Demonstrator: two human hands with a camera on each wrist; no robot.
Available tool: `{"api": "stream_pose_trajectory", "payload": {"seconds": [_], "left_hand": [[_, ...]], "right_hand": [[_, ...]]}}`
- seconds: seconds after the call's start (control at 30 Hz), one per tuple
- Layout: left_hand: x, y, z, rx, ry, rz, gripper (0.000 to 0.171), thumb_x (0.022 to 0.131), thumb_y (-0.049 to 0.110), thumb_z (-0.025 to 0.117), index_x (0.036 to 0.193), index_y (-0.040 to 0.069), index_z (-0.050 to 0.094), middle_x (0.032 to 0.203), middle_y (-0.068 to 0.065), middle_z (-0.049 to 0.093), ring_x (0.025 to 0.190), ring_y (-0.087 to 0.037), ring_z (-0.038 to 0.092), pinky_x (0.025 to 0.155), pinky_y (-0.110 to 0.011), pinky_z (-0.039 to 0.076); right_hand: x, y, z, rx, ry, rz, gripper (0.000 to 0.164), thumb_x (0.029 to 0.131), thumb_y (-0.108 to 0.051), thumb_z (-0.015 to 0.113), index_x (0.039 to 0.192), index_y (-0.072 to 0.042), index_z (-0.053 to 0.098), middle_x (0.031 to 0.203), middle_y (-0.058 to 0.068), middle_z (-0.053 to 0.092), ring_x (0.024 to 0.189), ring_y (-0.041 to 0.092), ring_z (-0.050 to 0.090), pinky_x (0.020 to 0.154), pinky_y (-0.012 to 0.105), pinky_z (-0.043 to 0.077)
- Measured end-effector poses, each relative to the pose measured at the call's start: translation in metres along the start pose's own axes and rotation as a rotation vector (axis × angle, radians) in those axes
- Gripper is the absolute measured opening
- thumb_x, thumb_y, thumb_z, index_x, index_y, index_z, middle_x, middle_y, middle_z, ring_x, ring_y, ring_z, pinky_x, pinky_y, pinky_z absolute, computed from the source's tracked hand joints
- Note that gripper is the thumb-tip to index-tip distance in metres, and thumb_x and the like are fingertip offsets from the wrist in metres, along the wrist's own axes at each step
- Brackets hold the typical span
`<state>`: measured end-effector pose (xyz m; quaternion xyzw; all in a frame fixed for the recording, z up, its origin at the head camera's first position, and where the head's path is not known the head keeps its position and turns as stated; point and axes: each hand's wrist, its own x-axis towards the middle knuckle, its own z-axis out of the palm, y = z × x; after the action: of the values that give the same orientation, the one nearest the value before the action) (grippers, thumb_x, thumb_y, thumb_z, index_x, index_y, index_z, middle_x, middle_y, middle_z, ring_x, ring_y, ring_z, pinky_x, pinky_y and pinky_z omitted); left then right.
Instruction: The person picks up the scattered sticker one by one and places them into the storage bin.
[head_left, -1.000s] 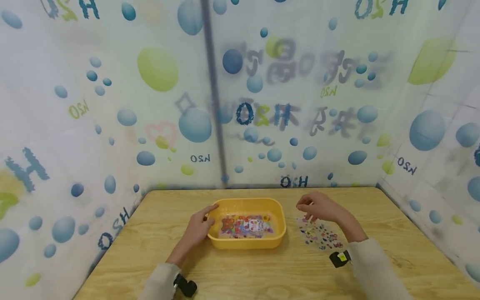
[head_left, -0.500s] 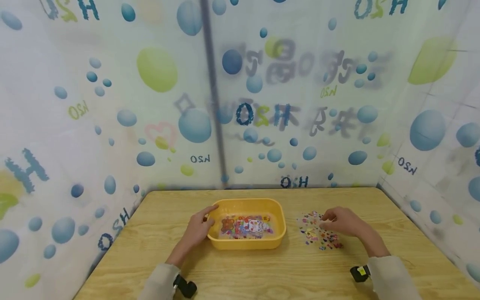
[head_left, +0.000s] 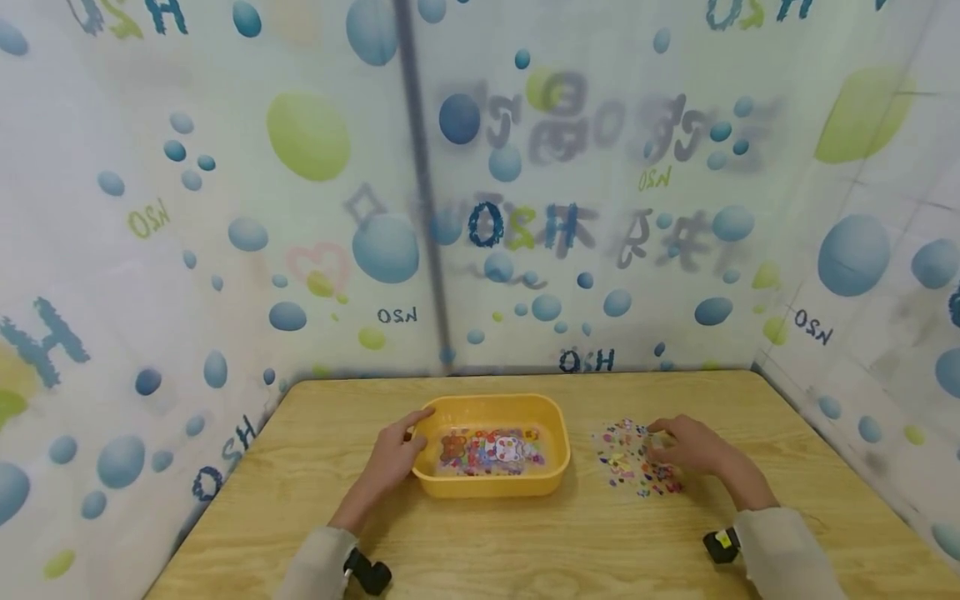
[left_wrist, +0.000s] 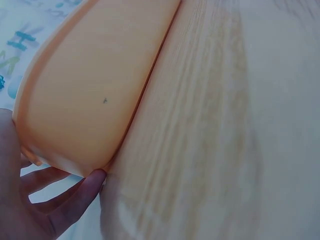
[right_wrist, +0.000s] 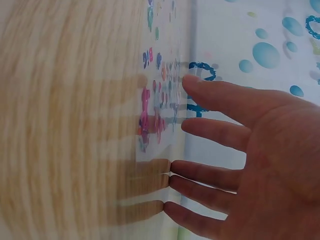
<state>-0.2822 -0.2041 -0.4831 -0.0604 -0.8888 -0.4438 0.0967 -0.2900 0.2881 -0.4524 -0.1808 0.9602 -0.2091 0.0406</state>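
A yellow plastic basin (head_left: pixel 491 487) sits on the wooden table, with a colourful sticker sheet (head_left: pixel 491 452) showing a bear and a white cartoon figure lying inside. My left hand (head_left: pixel 393 454) grips the basin's left end, thumb and fingers about the rim and outer wall; in the left wrist view a fingertip (left_wrist: pixel 95 177) is at its lower edge. Right of the basin lies a clear sheet of small stickers (head_left: pixel 630 467). Over its right side, my right hand (head_left: pixel 693 446) has its fingers spread and holds nothing; in the right wrist view several fingertips (right_wrist: pixel 172 207) meet the table surface.
The light wooden table (head_left: pixel 525 550) runs back to a white curtain (head_left: pixel 510 317) printed with blue and green bubbles, which also closes in both sides. A small black camera (head_left: pixel 367 573) is strapped at the left wrist, another camera (head_left: pixel 722 546) at the right.
The right hand has come from the far edge of the clear sticker sheet to its right side, and its fingers have spread. The left hand and basin have stayed in place.
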Motion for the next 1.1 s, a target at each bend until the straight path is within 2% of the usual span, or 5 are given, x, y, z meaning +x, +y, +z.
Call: {"api": "stream_pose_trajectory", "payload": {"seconds": [0.17, 0.4, 0.7, 0.93, 1.1], "left_hand": [[0.0, 0.0014, -0.0013, 0.008, -0.009, 0.0, 0.049, 0.095, 0.007, 0.057, 0.143, 0.014, 0.063, 0.15, -0.018, 0.058, 0.116, -0.029, 0.059, 0.09, -0.039, 0.051], [0.0014, 0.0012, -0.0014, 0.0, -0.006, -0.006, 0.049, 0.095, 0.007, 0.056, 0.143, 0.014, 0.063, 0.148, -0.017, 0.059, 0.104, -0.024, 0.057, 0.077, -0.029, 0.047], [0.0014, -0.0002, -0.0004, -0.027, -0.003, -0.004, 0.05, 0.094, 0.004, 0.056, 0.142, 0.013, 0.064, 0.134, -0.017, 0.065, 0.069, -0.014, 0.048, 0.055, -0.024, 0.039], [0.0005, 0.0007, -0.0019, -0.035, -0.021, -0.005, 0.053, 0.094, 0.005, 0.053, 0.145, 0.015, 0.062, 0.08, -0.016, 0.062, 0.05, -0.008, 0.031, 0.049, -0.022, 0.033], [0.0, 0.0002, -0.0016, -0.04, -0.025, -0.002, 0.054, 0.093, 0.004, 0.053, 0.145, 0.014, 0.061, 0.096, -0.014, 0.071, 0.049, -0.007, 0.03, 0.049, -0.022, 0.033]], "right_hand": [[0.0016, 0.0002, 0.003, -0.06, -0.007, 0.044, 0.055, 0.09, -0.03, 0.076, 0.132, 0.003, 0.064, 0.118, 0.027, 0.061, 0.1, 0.033, 0.059, 0.09, 0.059, 0.052], [0.0035, -0.0045, 0.0057, -0.095, -0.007, 0.078, 0.052, 0.088, -0.03, 0.079, 0.13, 0.0, 0.067, 0.115, 0.024, 0.059, 0.093, 0.029, 0.056, 0.088, 0.056, 0.052], [0.0024, -0.006, 0.0098, -0.097, 0.011, 0.091, 0.05, 0.087, -0.029, 0.08, 0.126, 0.0, 0.069, 0.114, 0.023, 0.059, 0.093, 0.029, 0.055, 0.089, 0.057, 0.052], [0.0039, -0.0061, 0.0088, -0.063, -0.002, 0.099, 0.041, 0.09, -0.028, 0.078, 0.12, -0.002, 0.07, 0.117, 0.024, 0.057, 0.093, 0.029, 0.057, 0.084, 0.053, 0.052], [0.0036, -0.0063, 0.0102, -0.047, 0.0, 0.108, 0.037, 0.089, -0.027, 0.079, 0.116, -0.003, 0.069, 0.115, 0.023, 0.057, 0.087, 0.025, 0.055, 0.08, 0.049, 0.051]]}}
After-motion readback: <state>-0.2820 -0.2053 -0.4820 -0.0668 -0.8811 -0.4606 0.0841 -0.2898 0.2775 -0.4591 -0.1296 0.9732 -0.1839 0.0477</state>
